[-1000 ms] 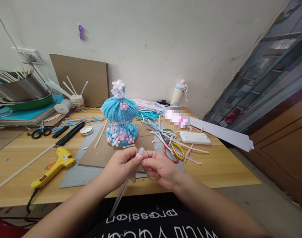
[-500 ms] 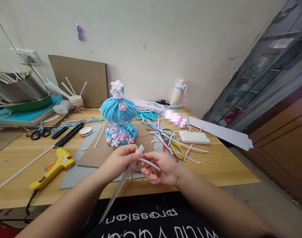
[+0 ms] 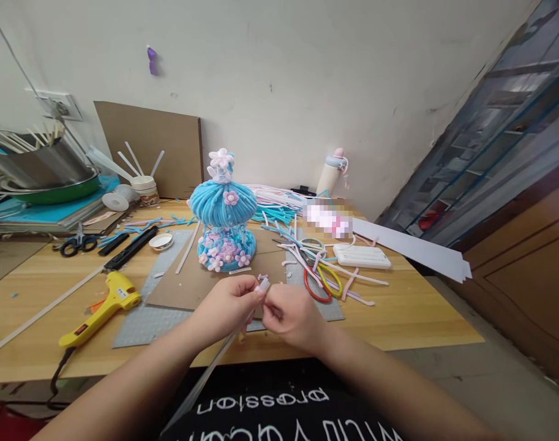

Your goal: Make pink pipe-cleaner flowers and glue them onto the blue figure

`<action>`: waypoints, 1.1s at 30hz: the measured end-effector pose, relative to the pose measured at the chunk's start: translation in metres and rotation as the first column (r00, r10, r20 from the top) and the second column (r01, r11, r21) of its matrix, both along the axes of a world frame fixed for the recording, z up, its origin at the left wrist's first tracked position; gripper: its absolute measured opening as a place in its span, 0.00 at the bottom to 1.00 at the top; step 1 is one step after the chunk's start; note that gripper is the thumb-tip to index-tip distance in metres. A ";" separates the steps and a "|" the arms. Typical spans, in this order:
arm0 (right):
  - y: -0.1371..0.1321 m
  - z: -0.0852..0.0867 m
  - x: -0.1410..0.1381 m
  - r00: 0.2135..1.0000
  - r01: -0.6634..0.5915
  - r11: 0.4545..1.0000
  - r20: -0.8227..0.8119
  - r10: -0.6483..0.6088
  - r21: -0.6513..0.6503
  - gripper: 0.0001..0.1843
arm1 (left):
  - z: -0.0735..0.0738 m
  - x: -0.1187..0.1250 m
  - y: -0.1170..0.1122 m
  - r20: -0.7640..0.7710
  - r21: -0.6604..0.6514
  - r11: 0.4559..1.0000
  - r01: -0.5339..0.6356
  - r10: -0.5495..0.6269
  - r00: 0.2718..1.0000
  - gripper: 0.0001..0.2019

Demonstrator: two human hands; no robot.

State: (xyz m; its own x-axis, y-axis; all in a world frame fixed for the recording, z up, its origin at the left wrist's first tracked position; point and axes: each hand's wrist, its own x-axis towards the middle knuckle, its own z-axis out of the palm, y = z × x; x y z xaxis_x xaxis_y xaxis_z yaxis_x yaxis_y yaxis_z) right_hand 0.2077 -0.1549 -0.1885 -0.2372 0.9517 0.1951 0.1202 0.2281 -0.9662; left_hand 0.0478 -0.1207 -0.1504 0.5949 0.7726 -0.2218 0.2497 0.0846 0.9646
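Note:
My left hand [image 3: 231, 306] pinches a bundle of long translucent plastic strips [image 3: 212, 366] near its upper end. The strips run down toward my lap. At the pinched end a small bit of pale pink pipe cleaner [image 3: 262, 278] shows. My right hand [image 3: 294, 315] is closed in a fist right against the left fingertips, the pipe cleaner's other end hidden inside it. Just beyond both hands stands a blue pipe-cleaner ornament [image 3: 223, 205] with a domed top and pink flowers, on a cardboard sheet [image 3: 178, 288].
On the left lie a yellow glue gun [image 3: 100, 306], a black utility knife [image 3: 132, 248] and dark scissors [image 3: 78, 244]. Red-and-yellow-handled scissors [image 3: 322, 283] rest among loose pipe cleaners to the right. A white power strip [image 3: 362, 256] and a bottle [image 3: 330, 174] stand farther off.
My right hand has turned over and closed into a fist against the left fingertips. The pipe cleaner's loose length, visible before across the right fingers, is now hidden.

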 end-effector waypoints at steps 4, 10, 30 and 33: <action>0.003 0.000 0.005 0.965 0.001 0.969 0.254 -0.066 0.246 0.14 | -0.009 0.001 0.007 0.121 -0.145 0.989 0.002 0.016 0.992 0.16; 0.005 0.014 0.008 0.898 -0.380 0.707 -0.420 0.129 -0.596 0.18 | -0.004 -0.003 0.007 0.211 -0.070 0.992 0.108 -0.091 0.973 0.16; 0.001 -0.009 0.011 0.990 0.143 0.989 -0.010 -0.143 0.025 0.11 | -0.006 -0.011 -0.005 0.212 -0.247 0.969 0.008 0.046 0.976 0.14; -0.004 -0.001 0.009 0.930 -0.169 0.935 -0.364 0.047 -0.311 0.20 | -0.003 -0.014 -0.011 0.057 -0.168 0.983 0.075 -0.066 0.996 0.15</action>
State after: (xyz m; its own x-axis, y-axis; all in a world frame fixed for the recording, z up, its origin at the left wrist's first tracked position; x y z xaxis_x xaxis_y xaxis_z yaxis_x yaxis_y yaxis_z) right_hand 0.2165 -0.1591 -0.1894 -0.3179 0.9473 -0.0387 -0.2416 -0.1204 -0.9629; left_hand 0.0335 -0.1318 -0.1531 0.6604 0.6818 -0.3147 0.2122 0.2326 0.9491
